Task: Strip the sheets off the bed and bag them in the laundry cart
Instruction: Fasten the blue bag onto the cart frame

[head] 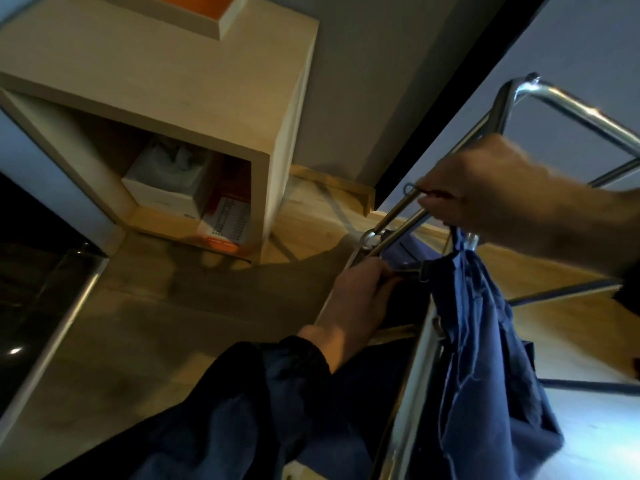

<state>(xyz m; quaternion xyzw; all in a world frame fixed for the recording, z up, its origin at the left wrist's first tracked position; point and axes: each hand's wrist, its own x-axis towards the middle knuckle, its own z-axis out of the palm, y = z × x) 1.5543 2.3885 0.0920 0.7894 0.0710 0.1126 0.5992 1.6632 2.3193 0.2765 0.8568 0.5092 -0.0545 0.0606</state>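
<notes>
Nearest, the left hand (pixel 360 289), in a dark sleeve, curls its fingers at a corner of the chrome tubular laundry cart frame (pixel 415 375), apparently clutching the rim of the blue fabric laundry bag (pixel 485 375). The bag hangs slack from the frame. Just beyond, the right hand (pixel 485 185) pinches the bag's upper edge against a thin frame rod. Farther off, a pale wooden bedside cabinet (pixel 173 81) stands on the wooden floor (pixel 156 323), with a white tissue box (pixel 162 188) in its niche. No sheets or bed show, so the bag looks unfilled; stripping and bagging seem still ahead.
</notes>
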